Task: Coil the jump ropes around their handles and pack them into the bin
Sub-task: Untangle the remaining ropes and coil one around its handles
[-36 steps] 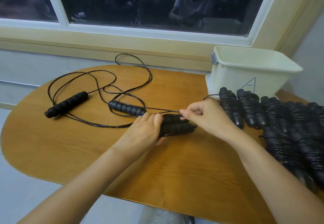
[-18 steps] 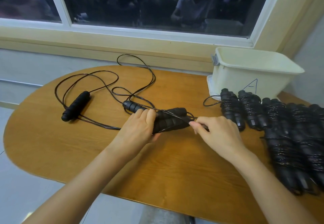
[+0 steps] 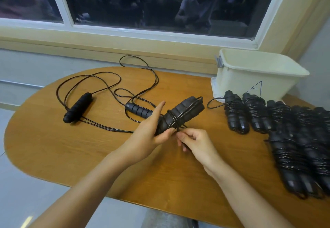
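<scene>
Now the left hand [image 3: 148, 136] grips the paired handles [image 3: 185, 110] over the counter [image 3: 89, 147], giving the coil a firm core; the right hand [image 3: 198, 144] pinches the rope [image 3: 172, 118] just beside them, probably for tension.

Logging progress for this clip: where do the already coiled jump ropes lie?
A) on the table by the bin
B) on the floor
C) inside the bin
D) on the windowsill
A: the coiled bundles lie side by side on the table, in front of the white bin.
</scene>
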